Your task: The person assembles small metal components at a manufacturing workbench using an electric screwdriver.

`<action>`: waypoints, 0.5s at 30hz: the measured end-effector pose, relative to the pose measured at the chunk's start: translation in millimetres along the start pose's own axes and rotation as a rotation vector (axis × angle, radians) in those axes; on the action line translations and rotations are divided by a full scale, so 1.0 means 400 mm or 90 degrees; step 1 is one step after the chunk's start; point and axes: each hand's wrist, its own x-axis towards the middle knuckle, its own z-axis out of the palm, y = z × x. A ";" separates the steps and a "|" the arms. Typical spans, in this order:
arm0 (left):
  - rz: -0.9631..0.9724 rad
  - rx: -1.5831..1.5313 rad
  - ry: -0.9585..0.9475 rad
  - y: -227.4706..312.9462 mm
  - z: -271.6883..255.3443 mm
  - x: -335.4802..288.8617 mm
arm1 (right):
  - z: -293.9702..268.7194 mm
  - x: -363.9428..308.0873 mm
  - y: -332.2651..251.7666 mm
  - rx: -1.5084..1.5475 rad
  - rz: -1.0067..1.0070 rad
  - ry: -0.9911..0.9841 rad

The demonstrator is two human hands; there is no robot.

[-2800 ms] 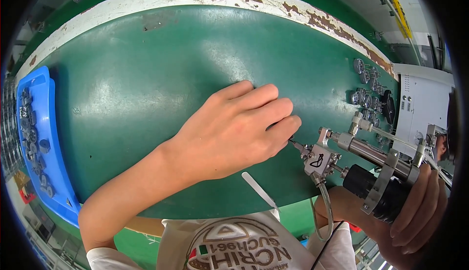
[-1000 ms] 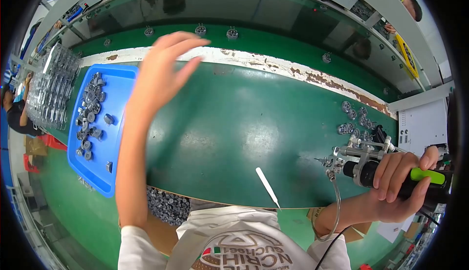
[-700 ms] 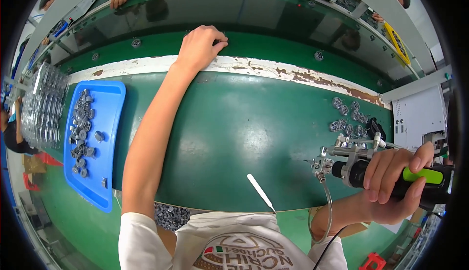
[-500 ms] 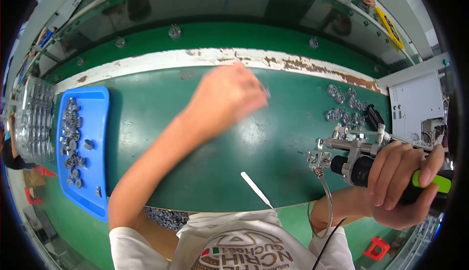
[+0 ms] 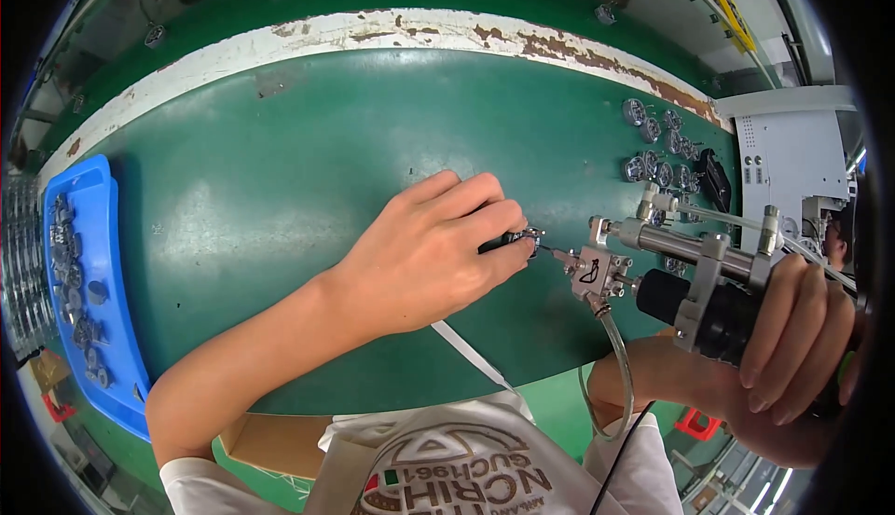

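My left hand (image 5: 443, 245) is closed over the middle of the green bench. Its thumb and fingers pinch a small black-and-metal part (image 5: 530, 235), mostly hidden by the fingers. My right hand (image 5: 797, 347) is wrapped around a hand-held driver-like tool (image 5: 713, 315) with a black body and metal fittings. A clear hose (image 5: 617, 357) runs down from its metal head (image 5: 597, 271). The thin tip of that head points left and sits right at the held part; whether they touch I cannot tell. Below my left hand lies a slim white stick (image 5: 471, 352).
Several round metal parts (image 5: 650, 130) stand at the bench's far right, beside a black object (image 5: 713, 179) and a white machine box (image 5: 792, 156). A blue tray (image 5: 126, 329) of small grey parts lies left. A worn white ledge (image 5: 373, 30) borders the far side.
My left hand has come back from the far ledge toward me, with a small part now visible in its fingers at the tool tip. The view has shifted right and closer to the bench.
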 end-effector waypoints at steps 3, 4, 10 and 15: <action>-0.006 -0.014 0.017 0.001 0.001 0.001 | 0.014 0.008 0.010 0.000 0.008 -0.019; -0.009 -0.016 0.017 0.003 -0.001 0.002 | -0.012 0.007 -0.013 0.002 0.010 -0.024; -0.015 -0.026 0.026 0.007 0.002 0.002 | -0.028 0.020 -0.017 0.019 0.016 -0.060; -0.013 -0.022 0.022 0.004 0.003 0.002 | -0.013 0.023 -0.012 0.034 0.015 -0.093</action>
